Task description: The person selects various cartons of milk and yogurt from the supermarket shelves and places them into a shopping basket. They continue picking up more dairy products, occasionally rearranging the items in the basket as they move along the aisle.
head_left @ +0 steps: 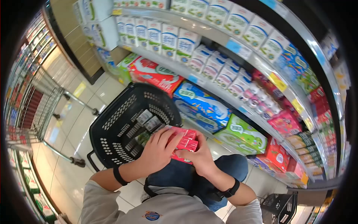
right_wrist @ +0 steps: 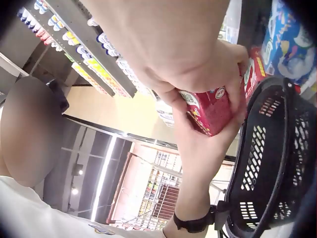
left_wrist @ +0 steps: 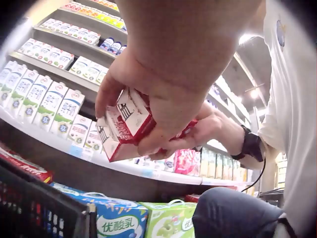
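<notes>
Both hands hold small red drink cartons together, above the person's knees at the near right side of a black shopping basket. The left hand curls over them from the left, fingers across the top. From the other side the right hand grips them, its thumb lying along one carton. In the left wrist view, two of the cartons turn white ends with barcodes outward. The right wrist view has a red carton face between the hands. Inside the basket lie white cartons and a green-patterned pack.
Shelves of milk cartons rise ahead and to the right. Blue, green and red gift boxes line the floor below them. A wire trolley stands at left, and another black basket at lower right.
</notes>
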Tool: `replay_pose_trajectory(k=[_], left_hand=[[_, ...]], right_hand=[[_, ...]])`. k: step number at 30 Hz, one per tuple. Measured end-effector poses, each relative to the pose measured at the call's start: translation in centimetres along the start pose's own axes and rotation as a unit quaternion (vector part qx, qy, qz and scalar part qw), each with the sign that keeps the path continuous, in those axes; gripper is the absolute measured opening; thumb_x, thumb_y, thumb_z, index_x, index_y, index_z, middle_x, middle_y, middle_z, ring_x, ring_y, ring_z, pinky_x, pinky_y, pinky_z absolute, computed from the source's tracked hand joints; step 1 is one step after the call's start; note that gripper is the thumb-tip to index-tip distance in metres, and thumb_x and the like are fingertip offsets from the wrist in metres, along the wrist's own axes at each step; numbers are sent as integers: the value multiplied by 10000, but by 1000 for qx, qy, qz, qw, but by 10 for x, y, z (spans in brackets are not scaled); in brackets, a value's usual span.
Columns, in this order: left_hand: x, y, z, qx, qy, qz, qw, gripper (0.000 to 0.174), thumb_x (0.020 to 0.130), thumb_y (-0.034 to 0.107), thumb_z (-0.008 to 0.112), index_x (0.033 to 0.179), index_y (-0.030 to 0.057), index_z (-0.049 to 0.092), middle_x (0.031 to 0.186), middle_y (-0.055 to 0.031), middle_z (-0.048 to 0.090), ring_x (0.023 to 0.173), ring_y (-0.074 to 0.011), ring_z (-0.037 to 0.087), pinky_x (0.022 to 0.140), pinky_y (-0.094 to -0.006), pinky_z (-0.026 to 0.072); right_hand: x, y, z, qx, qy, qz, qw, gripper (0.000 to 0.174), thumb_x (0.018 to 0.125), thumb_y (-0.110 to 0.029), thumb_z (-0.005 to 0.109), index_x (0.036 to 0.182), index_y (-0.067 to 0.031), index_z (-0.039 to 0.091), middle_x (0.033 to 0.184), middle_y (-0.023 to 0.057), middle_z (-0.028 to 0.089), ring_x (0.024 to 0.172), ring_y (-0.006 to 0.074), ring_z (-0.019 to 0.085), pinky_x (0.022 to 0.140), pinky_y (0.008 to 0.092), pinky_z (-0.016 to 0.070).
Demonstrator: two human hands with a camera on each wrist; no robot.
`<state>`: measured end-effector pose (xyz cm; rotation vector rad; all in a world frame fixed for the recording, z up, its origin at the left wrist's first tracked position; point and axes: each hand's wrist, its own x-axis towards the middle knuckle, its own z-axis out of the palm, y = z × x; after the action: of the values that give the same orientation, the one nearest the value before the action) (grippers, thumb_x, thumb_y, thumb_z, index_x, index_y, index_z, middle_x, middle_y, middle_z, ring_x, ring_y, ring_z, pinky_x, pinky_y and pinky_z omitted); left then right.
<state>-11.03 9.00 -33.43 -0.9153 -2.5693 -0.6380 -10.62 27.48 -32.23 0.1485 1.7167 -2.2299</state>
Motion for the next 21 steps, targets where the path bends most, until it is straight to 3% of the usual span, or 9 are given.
replay_pose_trajectory(k=[3, 5, 7, 9, 12, 13, 14, 16, 21], left_hand=[[-10, -23, 14, -77, 14, -20, 997, 719, 662, 58, 703, 1357, 52, 522, 1284, -170, 512, 1204, -380, 511, 965, -458, 477], [-7, -38, 11, -79, 11, -42, 996, 701, 652, 96, 772, 1308, 60, 528, 1207, -153, 561, 1137, -354, 570, 903, -432, 514], [-4, -58, 6, -167, -21, -142, 975, 647, 668, 109, 784, 1263, 60, 535, 1148, -161, 587, 1101, -360, 591, 917, -431, 511], [-10, -90, 13, -118, -16, -220, 968, 616, 680, 125, 800, 1231, 49, 536, 1120, -173, 604, 1083, -372, 603, 923, -425, 508], [-36, -165, 49, -86, -36, -320, 943, 653, 715, 211, 801, 1265, 46, 489, 1165, -213, 600, 1095, -405, 592, 935, -463, 501], [-42, -182, 55, -71, -68, -374, 922, 668, 730, 246, 802, 1274, 44, 471, 1166, -225, 599, 1102, -412, 590, 938, -468, 503], [-55, -204, 69, -70, -73, -373, 923, 668, 730, 246, 802, 1274, 44, 471, 1166, -225, 599, 1102, -412, 590, 938, -468, 503], [-83, -251, 104, -6, -163, -425, 890, 682, 751, 294, 793, 1277, 39, 441, 1170, -254, 595, 1126, -430, 579, 956, -470, 496], [-148, -311, 171, 31, -260, -460, 849, 670, 728, 236, 791, 1257, 19, 441, 1205, -279, 579, 1176, -436, 560, 993, -469, 480]], right_hand=[[12, 12, 6, 29, -4, 32, 999, 782, 700, 28, 817, 1367, -33, 414, 1214, 75, 563, 1097, 170, 587, 965, 338, 505], [22, 22, 5, -27, -18, 5, 999, 831, 736, -126, 847, 1398, -12, 357, 1245, 104, 528, 1183, 186, 527, 1016, 352, 446], [26, 19, -2, -67, -45, -15, 997, 818, 798, -146, 795, 1452, -34, 316, 1304, 127, 486, 1241, 215, 477, 1056, 376, 403], [23, 15, -14, 7, -46, 3, 999, 767, 858, -144, 725, 1485, -67, 290, 1361, 140, 439, 1259, 236, 454, 1060, 383, 396], [3, -4, -56, -36, -37, -44, 998, 664, 874, -86, 647, 1468, -65, 350, 1426, 91, 408, 1278, 248, 437, 1065, 421, 424], [-6, -12, -70, -36, -12, -65, 997, 614, 860, -40, 605, 1439, -55, 400, 1427, 79, 429, 1284, 248, 443, 1070, 441, 433], [-16, -18, -85, -45, 23, -77, 996, 605, 847, -65, 602, 1424, -49, 421, 1422, 93, 448, 1288, 247, 453, 1081, 455, 422], [-41, -30, -112, -38, 107, -100, 989, 636, 840, -160, 627, 1431, -49, 420, 1450, 125, 446, 1301, 263, 464, 1102, 484, 401], [-118, -33, -169, -63, 315, -115, 940, 518, 909, -170, 563, 1402, -54, 454, 1442, 180, 469, 1273, 314, 506, 1054, 487, 441]])
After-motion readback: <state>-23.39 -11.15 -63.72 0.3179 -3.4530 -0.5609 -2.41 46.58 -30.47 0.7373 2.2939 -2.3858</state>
